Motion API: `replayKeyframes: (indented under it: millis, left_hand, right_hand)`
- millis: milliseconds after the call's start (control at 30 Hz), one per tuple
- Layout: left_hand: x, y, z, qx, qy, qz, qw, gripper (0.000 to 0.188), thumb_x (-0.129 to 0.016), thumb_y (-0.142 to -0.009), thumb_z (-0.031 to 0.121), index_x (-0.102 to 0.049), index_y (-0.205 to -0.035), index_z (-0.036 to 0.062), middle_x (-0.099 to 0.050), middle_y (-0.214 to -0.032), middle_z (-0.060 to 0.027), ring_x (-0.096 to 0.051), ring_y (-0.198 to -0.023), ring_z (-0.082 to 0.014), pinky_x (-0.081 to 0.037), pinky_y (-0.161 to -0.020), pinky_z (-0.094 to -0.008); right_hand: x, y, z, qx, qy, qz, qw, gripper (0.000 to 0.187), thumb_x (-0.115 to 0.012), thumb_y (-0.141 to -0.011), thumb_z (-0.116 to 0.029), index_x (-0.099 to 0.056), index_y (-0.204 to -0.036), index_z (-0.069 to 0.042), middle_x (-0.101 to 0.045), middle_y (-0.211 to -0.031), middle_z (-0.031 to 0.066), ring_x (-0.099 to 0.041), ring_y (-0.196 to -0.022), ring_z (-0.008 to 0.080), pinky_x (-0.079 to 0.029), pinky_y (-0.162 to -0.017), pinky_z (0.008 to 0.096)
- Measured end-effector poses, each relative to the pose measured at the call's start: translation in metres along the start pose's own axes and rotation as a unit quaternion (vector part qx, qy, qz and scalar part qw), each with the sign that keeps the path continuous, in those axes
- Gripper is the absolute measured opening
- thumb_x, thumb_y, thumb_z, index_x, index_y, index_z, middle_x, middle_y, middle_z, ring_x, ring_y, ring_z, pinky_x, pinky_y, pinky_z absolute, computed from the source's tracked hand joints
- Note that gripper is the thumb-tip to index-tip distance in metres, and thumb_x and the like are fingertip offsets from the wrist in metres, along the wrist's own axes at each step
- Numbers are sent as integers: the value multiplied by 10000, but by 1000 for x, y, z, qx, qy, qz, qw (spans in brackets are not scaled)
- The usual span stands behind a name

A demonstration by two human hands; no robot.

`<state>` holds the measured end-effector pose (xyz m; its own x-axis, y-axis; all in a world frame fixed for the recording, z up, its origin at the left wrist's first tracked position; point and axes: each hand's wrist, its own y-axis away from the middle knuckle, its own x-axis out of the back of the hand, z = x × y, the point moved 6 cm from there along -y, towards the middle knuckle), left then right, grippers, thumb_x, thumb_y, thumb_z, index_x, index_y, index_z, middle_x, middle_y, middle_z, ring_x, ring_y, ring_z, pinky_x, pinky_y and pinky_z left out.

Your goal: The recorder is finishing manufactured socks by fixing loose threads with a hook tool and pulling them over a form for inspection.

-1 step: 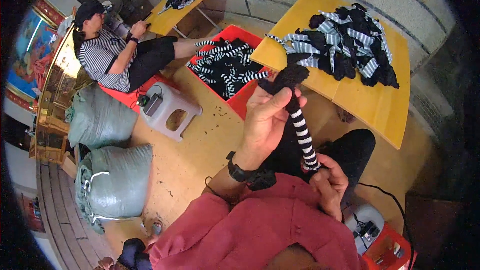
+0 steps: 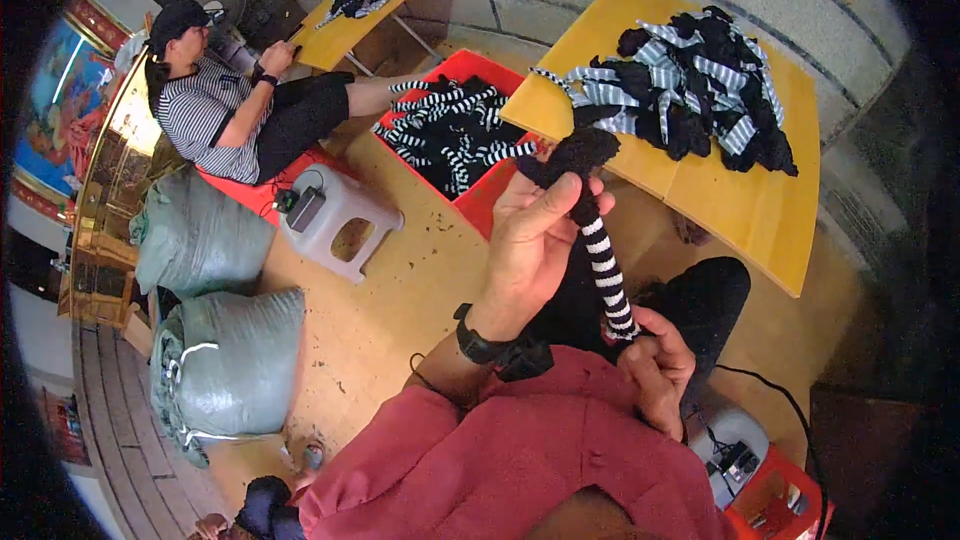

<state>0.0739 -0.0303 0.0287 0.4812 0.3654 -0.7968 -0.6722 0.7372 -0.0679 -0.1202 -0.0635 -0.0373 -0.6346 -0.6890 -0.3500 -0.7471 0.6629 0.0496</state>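
Note:
Between my hands a knitted black-and-white striped tube (image 2: 604, 265) is stretched out, running from upper left to lower right. My left hand (image 2: 530, 250) pinches its black fuzzy end (image 2: 580, 155) between thumb and fingers. At the lower end, my right hand (image 2: 660, 370) is closed on the tube's hem, its fingertips pressed together. Part of the black end is hidden behind my left fingers. Beyond my hands, a heap of similar black and striped knit pieces (image 2: 690, 90) lies on a yellow table (image 2: 735, 225).
A red crate (image 2: 472, 208) of striped knit pieces stands left of the table. Another person (image 2: 215, 105) sits at the far left near a second yellow table (image 2: 335, 45). A grey stool (image 2: 340, 215) and stuffed sacks (image 2: 235, 360) are on the left. A black cable (image 2: 790, 395) runs at my right.

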Motion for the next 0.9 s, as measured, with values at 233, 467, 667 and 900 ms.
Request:
replayKeyframes:
  millis: [233,467,667,900]
  left_hand:
    - [-10,10,-7,-28,-76,17,997,284,-536,-900,205,-547,-1054,-33,-624,-931,-99,-606,-832,-169,-486,-746,-289]
    - [6,27,-47,20,-72,19,997,246,-524,-900,197,-522,-1044,-3,-623,-950,-126,-612,-887,-207,-489,-803,-343]
    - [21,10,15,-94,-220,57,969,317,-662,-757,1,-577,-1061,33,-606,-1029,-70,-574,-926,-127,-476,-793,-259]
    - [-12,10,45,-43,-289,-87,952,354,-622,-778,2,-544,-1122,-21,-558,-1124,-151,-585,-951,-187,-530,-597,-249]
  right_hand:
    - [2,-4,7,117,13,3,993,364,-556,-828,-42,-490,-1176,40,-546,-635,-6,-417,-510,32,-329,-480,178]
    - [4,0,10,69,-14,90,993,331,-562,-812,5,-542,-1142,16,-585,-782,-12,-481,-645,41,-386,-600,183]
    - [19,-3,0,61,52,48,996,280,-555,-809,25,-588,-1086,11,-604,-806,4,-509,-678,50,-410,-607,202]
    - [20,-7,-22,96,209,-26,973,311,-564,-758,62,-607,-1062,11,-658,-869,71,-599,-748,100,-455,-679,221]
